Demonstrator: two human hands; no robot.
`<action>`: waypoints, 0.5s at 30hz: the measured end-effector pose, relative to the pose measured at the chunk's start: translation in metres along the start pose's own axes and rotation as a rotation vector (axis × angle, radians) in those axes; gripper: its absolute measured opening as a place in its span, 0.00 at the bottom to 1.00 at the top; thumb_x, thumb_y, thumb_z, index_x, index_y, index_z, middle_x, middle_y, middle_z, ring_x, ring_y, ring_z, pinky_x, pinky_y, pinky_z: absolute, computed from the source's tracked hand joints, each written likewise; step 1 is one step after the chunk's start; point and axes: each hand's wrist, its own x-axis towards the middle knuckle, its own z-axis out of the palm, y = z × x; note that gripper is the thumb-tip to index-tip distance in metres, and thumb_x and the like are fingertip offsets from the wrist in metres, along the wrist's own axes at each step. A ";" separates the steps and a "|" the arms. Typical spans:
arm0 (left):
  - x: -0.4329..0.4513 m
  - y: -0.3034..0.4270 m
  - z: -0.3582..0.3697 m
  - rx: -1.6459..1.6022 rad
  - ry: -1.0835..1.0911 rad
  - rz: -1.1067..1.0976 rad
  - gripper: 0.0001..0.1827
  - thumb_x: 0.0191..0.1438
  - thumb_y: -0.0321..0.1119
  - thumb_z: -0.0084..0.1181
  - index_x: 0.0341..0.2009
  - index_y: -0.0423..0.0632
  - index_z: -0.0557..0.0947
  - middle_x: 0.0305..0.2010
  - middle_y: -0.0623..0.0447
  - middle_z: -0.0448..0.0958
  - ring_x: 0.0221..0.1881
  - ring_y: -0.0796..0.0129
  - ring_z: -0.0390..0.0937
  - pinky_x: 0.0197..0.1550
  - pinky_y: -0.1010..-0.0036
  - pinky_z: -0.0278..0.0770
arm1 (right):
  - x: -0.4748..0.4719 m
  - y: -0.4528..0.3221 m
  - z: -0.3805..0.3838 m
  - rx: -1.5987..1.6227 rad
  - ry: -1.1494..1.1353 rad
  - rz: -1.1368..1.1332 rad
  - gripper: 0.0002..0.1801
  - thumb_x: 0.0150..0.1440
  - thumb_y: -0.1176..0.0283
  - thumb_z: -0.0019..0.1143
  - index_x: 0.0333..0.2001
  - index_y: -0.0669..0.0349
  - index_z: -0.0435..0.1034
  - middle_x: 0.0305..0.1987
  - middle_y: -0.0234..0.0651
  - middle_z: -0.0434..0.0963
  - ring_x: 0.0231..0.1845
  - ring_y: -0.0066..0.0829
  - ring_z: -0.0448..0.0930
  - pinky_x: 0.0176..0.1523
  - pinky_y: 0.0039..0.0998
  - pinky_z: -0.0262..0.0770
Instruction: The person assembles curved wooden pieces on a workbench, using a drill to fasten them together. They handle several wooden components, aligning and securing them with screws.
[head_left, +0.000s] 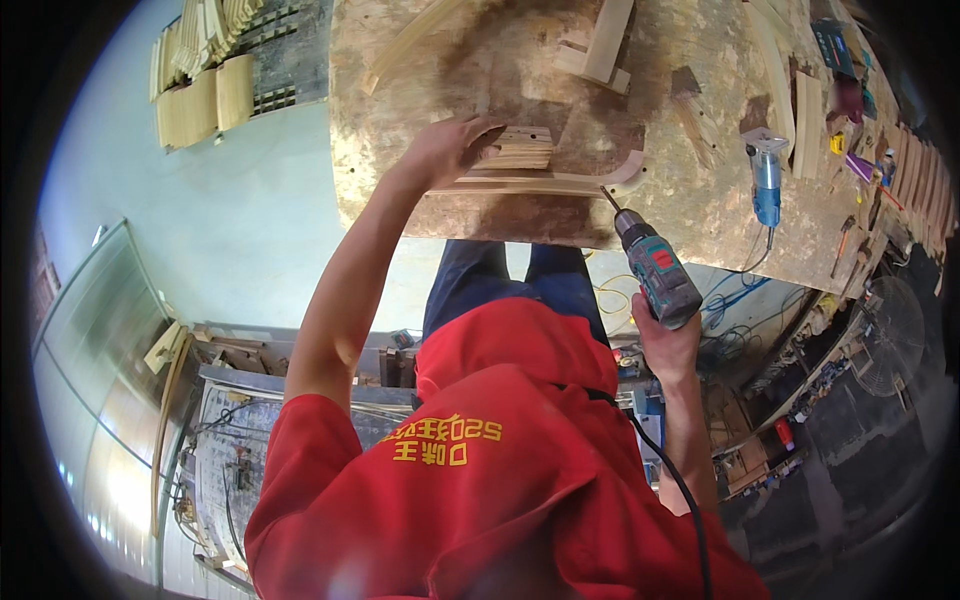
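My right hand (667, 341) grips a teal and black cordless drill (661, 277) at the front edge of the wooden workbench (540, 217). The drill's bit points up and left, its tip close to the right part of a long wooden strip (532, 184) with a curved end. My left hand (454, 146) rests on the left end of a short wooden block (529, 154), which has dark holes in its upper face. That block lies just behind the strip. The fingertips of my left hand are partly hidden, and whether they close around the block is hard to see.
A blue trim router (766, 187) with a cord stands at the right. Behind lie joined wooden pieces (600, 56) and a curved slat (412, 45). Wood strips, a screwdriver (843, 238) and small tools crowd the bench's right side. A fan (889, 337) stands beyond the bench.
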 end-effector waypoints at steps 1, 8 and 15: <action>0.002 -0.003 0.000 0.018 0.021 0.025 0.24 0.66 0.44 0.60 0.65 0.54 0.79 0.58 0.47 0.80 0.55 0.43 0.79 0.54 0.55 0.81 | 0.000 0.001 0.003 0.030 0.001 -0.009 0.14 0.57 0.69 0.75 0.40 0.68 0.81 0.31 0.39 0.85 0.33 0.25 0.85 0.41 0.36 0.81; 0.007 0.008 0.005 0.242 0.048 0.024 0.33 0.58 0.45 0.70 0.67 0.54 0.77 0.63 0.48 0.75 0.66 0.47 0.72 0.64 0.56 0.76 | -0.011 0.013 0.007 -0.055 -0.047 -0.032 0.13 0.59 0.70 0.72 0.44 0.68 0.80 0.35 0.36 0.85 0.35 0.23 0.84 0.42 0.32 0.81; 0.004 0.004 0.013 0.295 0.083 0.070 0.40 0.51 0.45 0.75 0.68 0.55 0.75 0.62 0.47 0.76 0.66 0.46 0.73 0.65 0.56 0.76 | -0.019 0.022 0.007 -0.033 -0.013 -0.044 0.15 0.56 0.66 0.74 0.40 0.66 0.81 0.34 0.47 0.86 0.36 0.43 0.89 0.42 0.40 0.82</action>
